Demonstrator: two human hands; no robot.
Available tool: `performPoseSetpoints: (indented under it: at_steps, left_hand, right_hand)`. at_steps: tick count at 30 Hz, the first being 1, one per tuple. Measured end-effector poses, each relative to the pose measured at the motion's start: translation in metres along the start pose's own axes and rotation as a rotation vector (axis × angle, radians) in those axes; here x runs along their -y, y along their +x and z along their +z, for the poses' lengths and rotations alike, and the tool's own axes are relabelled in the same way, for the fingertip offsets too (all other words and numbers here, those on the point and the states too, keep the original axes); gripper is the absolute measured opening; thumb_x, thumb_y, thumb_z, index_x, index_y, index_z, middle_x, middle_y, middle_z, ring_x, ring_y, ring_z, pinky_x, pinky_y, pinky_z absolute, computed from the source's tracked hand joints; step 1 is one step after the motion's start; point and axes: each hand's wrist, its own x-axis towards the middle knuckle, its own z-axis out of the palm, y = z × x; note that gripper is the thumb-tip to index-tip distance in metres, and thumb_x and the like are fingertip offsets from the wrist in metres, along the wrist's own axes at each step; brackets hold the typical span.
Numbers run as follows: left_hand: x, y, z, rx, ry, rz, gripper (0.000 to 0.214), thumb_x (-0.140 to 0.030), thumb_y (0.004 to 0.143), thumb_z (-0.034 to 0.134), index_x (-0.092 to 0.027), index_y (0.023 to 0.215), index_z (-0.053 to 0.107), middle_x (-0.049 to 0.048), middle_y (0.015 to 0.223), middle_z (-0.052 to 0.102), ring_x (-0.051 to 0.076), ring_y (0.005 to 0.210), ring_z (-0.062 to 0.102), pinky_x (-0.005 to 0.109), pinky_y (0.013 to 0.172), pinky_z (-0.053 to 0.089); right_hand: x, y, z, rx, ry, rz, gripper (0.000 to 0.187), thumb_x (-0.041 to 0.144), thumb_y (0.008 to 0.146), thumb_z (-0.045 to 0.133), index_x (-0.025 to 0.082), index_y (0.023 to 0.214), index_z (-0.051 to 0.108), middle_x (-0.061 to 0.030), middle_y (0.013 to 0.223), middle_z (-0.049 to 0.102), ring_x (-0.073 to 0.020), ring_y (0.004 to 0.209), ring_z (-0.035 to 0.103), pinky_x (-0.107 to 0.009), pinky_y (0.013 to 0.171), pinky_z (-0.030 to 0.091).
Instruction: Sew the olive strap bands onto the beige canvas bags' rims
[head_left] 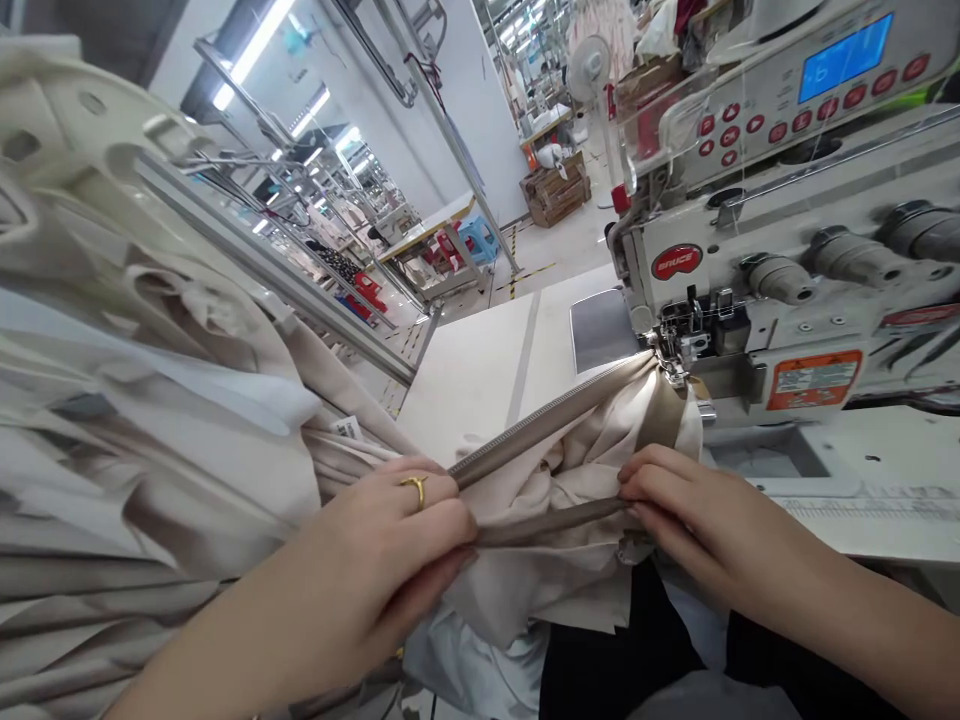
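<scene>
The left hand (397,530) and right hand (675,500) pinch the fabric (592,430) edge in closed fingers, taut over the worktop (480,370) to the machine (750,300); even tension and aligned layers seem key.

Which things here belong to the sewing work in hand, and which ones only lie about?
In use:
left hand, grip on the band
right hand, also on the band
beige cloth
sewing machine

Lying about:
fan
crate
blue stool
</scene>
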Motion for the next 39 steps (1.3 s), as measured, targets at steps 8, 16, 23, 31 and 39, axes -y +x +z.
performPoseSetpoints:
  at_steps: [8,16,23,31,39]
  left_hand:
    - [0.005,-0.003,0.009,-0.012,-0.044,-0.003,0.02,-0.011,0.096,0.042,-0.021,0.083,0.055,-0.0033,0.072,0.054,0.014,0.068,0.052,0.031,0.09,0.044]
    - [0.008,-0.006,0.007,-0.016,-0.199,0.036,0.024,-0.005,0.091,0.039,-0.023,0.085,0.054,-0.0032,0.076,0.057,0.013,0.073,0.057,0.029,0.095,0.045]
    - [0.004,-0.005,0.011,-0.067,-0.21,-0.019,0.016,-0.01,0.09,0.05,-0.022,0.079,0.053,-0.0045,0.072,0.056,0.012,0.07,0.056,0.028,0.088,0.047]
    - [0.017,-0.009,0.014,-0.099,-0.211,-0.052,0.025,-0.008,0.093,0.039,-0.024,0.1,0.057,-0.0008,0.083,0.06,0.015,0.079,0.058,0.024,0.074,0.047]
    - [0.003,0.0,0.019,-0.024,0.028,-0.025,0.011,-0.018,0.091,0.053,-0.021,0.083,0.06,0.0003,0.078,0.057,0.018,0.071,0.053,0.034,0.075,0.043]
  right_hand:
    - [-0.004,0.004,-0.002,0.005,-0.091,-0.108,0.018,0.017,0.097,0.034,0.024,0.095,0.05,-0.0004,0.085,0.056,-0.0148,0.069,0.061,-0.028,0.056,0.047]
    - [0.002,0.004,-0.005,-0.017,0.037,-0.143,0.022,0.011,0.094,0.038,0.025,0.096,0.053,-0.003,0.109,0.059,-0.0118,0.085,0.065,-0.024,0.067,0.052]
    - [0.0,0.004,-0.004,0.009,0.103,-0.051,0.017,0.013,0.093,0.04,0.025,0.088,0.051,0.0025,0.081,0.056,-0.0108,0.068,0.056,-0.023,0.058,0.043]
    - [-0.004,0.009,-0.006,0.05,0.067,-0.061,0.019,0.012,0.093,0.037,0.025,0.089,0.05,0.0005,0.086,0.057,-0.0115,0.073,0.059,-0.024,0.061,0.045]
    - [-0.007,0.019,-0.013,0.152,0.057,-0.038,0.019,0.01,0.09,0.04,0.021,0.079,0.05,0.002,0.08,0.057,-0.0113,0.07,0.057,-0.024,0.06,0.04]
